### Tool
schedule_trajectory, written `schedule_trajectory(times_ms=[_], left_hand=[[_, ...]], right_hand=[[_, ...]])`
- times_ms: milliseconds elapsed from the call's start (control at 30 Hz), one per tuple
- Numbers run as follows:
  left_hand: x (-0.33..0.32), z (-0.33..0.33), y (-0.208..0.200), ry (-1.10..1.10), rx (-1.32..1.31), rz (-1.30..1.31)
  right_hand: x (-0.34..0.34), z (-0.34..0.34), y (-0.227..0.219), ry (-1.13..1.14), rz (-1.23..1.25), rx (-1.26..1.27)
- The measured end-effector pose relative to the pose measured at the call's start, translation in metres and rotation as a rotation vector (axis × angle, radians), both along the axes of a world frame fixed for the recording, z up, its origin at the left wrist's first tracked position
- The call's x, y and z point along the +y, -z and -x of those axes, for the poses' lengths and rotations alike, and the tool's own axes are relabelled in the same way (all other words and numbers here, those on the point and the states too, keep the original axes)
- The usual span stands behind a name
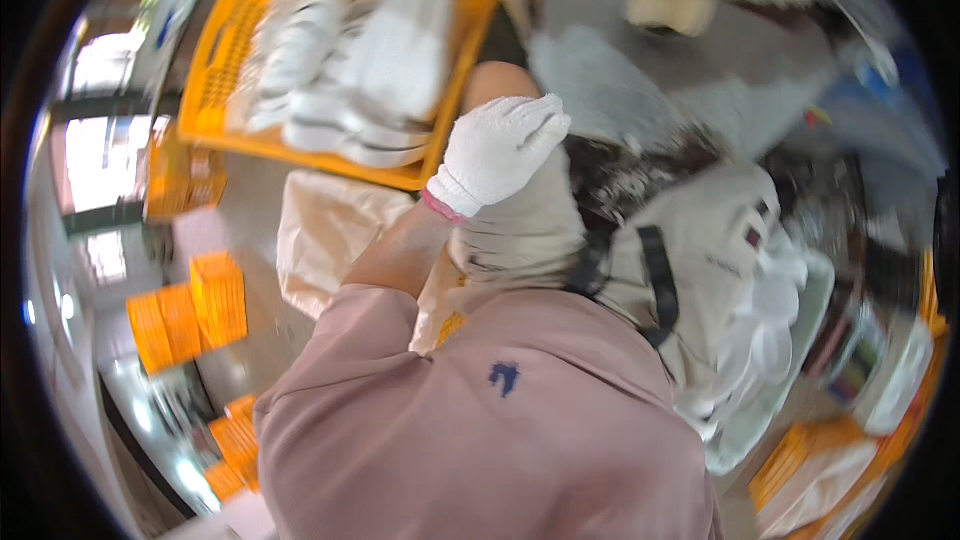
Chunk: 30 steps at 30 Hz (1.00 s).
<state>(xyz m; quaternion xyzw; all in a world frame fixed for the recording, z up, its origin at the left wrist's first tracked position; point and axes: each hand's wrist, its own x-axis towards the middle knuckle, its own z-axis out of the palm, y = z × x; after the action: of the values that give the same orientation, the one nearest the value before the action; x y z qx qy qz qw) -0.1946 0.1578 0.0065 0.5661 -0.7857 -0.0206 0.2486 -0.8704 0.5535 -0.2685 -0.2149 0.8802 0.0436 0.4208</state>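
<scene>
My left hand [502, 152], in a white knitted glove with a pink cuff, is over my thigh in light trousers [520, 240]. Its fingers are pressed together and bent, the thumb close to them; whatever they hold, if anything, is hidden. Just left of the hand is a yellow plastic crate [300, 158]. White, rounded, elongated pieces [395, 50] with dark edge lines lie stacked inside it, looking like shoe soles. My right hand is out of sight.
On my right, a pale tray [800, 340] holds white rounded pieces [770, 335]. A cream cloth sack [325, 230] is below the yellow crate. Several orange crates [190, 305] stand at the left, more orange crates [805, 460] at the lower right. Dark scraps [640, 175] lie beyond my leg.
</scene>
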Motion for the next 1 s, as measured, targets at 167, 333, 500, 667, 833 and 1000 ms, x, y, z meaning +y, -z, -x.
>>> schedule_trajectory(times_ms=[167, 333, 500, 667, 833, 1000], left_hand=[[0.0, -0.183, -0.021, -0.707, 0.067, 0.169], [-0.091, -0.308, 0.012, -0.754, -0.007, 0.039], [-0.107, -0.263, -0.022, -0.551, -0.067, -0.472], [-0.085, -0.2, -0.044, -0.357, -0.333, -0.319], [-0.085, -0.178, -0.027, -0.347, -0.368, -0.673], [-0.056, -0.18, -0.044, -0.211, 0.222, -0.657]], right_hand=[[-0.059, 0.065, -0.024, 0.223, 0.039, -0.151], [-0.202, 0.049, -0.104, -0.448, 0.527, 0.057], [-0.343, -0.103, -0.199, -0.028, 0.7, -0.203], [-0.4, -0.282, -0.238, -1.289, 0.96, 0.214], [-0.398, -0.382, -0.249, -1.114, 0.712, -0.406], [-0.385, -0.412, -0.254, -1.226, 0.885, -0.399]])
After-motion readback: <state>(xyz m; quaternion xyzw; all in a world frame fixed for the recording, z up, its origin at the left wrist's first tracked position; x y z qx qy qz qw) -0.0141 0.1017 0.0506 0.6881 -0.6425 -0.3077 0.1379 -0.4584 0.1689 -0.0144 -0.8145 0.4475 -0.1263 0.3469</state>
